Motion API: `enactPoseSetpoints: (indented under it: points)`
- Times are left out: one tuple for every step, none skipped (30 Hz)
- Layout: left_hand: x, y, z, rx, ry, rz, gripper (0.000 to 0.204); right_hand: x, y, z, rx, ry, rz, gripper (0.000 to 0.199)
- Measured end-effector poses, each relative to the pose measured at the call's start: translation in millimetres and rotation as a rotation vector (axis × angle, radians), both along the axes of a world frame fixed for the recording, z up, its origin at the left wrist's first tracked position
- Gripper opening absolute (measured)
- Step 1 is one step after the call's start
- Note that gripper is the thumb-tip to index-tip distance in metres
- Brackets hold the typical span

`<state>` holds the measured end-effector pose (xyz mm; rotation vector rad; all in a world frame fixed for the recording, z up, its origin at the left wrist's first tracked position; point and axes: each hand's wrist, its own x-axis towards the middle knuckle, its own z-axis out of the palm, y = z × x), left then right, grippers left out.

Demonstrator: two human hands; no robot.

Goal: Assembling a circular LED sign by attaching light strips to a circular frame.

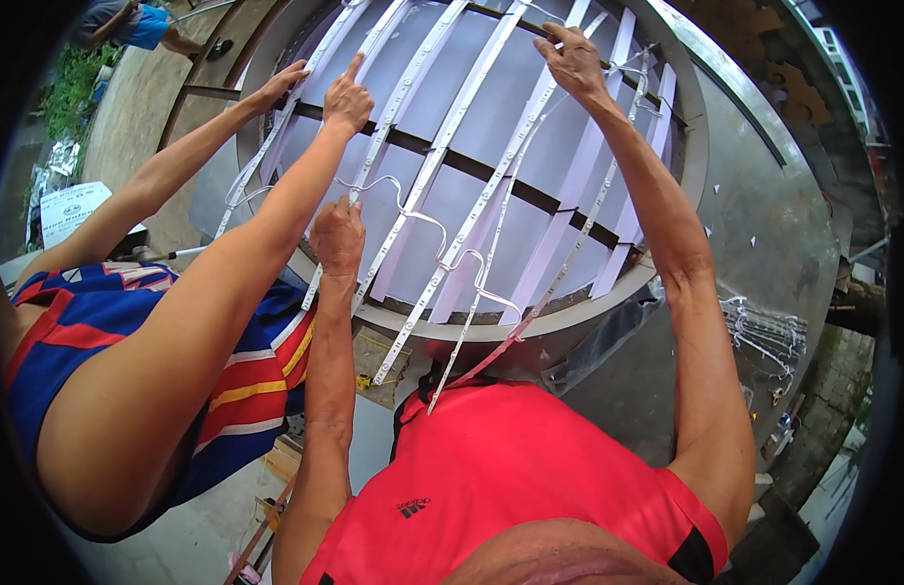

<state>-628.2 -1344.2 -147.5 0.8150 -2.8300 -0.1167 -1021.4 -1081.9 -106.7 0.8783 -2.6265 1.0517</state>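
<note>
A round metal frame (pixel 413 330) in front of me holds pale lengthwise slats crossed by dark bars. White LED strips (pixel 469 90) run along the slats, with several loose ends hanging over the near rim. My left hand (pixel 337 237) is closed on one LED strip near the left side of the frame. Over the far right part, my right hand (pixel 575 68) has bent fingers slightly apart, by a strip and a thin white wire (pixel 623 68). Its fingertips are partly hidden. A co-worker's two hands, one hand (pixel 348 102) and another hand (pixel 278 88), touch strips at the far left.
The co-worker, in blue and red clothing (pixel 91 327), is close on my left. A grey metal sheet (pixel 754 224) lies at the right, with a bundle of white strands (pixel 764 331) on it. A white printed box (pixel 74 213) stands at the left. Another person (pixel 152 27) is at the far left.
</note>
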Motion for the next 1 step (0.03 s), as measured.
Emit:
enactPoseSetpoints:
  points:
    - [-0.4,-2.2,-1.6,-0.009,-0.005,-0.008,0.021,7.1,18.0,14.9,-0.088,-0.134,-0.011,0.051]
